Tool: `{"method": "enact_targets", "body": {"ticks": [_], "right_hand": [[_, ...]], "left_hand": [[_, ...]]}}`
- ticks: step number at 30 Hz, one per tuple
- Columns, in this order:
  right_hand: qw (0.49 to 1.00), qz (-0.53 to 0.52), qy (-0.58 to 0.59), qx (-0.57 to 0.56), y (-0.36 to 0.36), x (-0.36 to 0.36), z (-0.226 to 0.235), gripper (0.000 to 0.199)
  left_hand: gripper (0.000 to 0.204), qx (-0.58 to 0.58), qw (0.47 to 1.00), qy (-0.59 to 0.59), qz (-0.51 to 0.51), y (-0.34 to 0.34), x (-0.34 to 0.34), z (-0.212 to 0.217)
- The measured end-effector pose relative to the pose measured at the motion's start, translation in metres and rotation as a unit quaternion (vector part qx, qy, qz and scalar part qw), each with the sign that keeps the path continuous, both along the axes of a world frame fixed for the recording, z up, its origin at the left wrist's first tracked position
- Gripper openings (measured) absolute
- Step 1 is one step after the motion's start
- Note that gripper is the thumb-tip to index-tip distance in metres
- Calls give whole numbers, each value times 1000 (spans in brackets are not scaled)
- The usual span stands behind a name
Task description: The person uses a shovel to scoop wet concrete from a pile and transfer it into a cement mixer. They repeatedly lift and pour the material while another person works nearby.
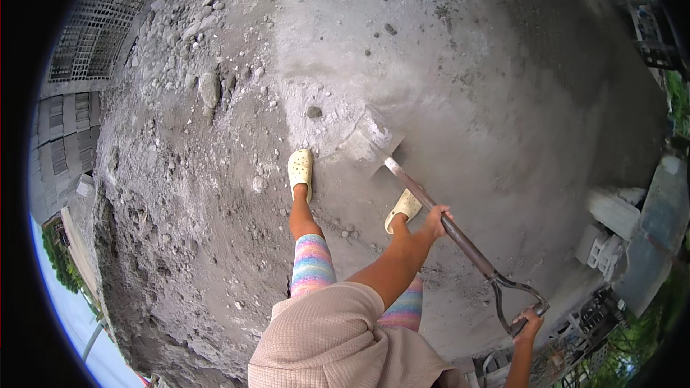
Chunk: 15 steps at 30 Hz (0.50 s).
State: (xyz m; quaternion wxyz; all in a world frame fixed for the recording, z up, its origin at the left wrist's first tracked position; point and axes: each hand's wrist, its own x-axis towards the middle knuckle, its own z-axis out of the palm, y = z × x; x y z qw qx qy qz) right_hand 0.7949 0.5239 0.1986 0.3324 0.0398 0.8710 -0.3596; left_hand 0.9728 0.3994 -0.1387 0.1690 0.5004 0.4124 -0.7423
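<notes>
A shovel slants from the lower right up to the middle of the view. My left hand is closed round its brown shaft, about midway along. At the top end, my right hand grips the dark D-shaped handle. The shovel's blade is low at the ground, coated in pale grey dust, at the right edge of a patch of light sandy gravel. A dark stone lies on that patch. How much material sits on the blade is hard to tell.
My feet wear cream clogs, one beside the gravel patch, the other near the shaft. Rough soil and stones spread to the left, past which stand a mesh panel and stacked grey blocks. Concrete blocks lie at the right.
</notes>
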Motion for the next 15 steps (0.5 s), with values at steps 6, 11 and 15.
{"method": "enact_targets", "body": {"ticks": [6, 11, 15], "right_hand": [[990, -16, -132, -47, -77, 203, -114, 19], [949, 33, -262, -174, -153, 468, -126, 12], [882, 176, -349, -265, -184, 582, -75, 12]], "left_hand": [[14, -82, 989, -120, -3, -102, 245, -88], [15, -207, 935, -283, -57, -218, 553, -48], [20, -233, 899, -359, -96, -271, 727, 70]]}}
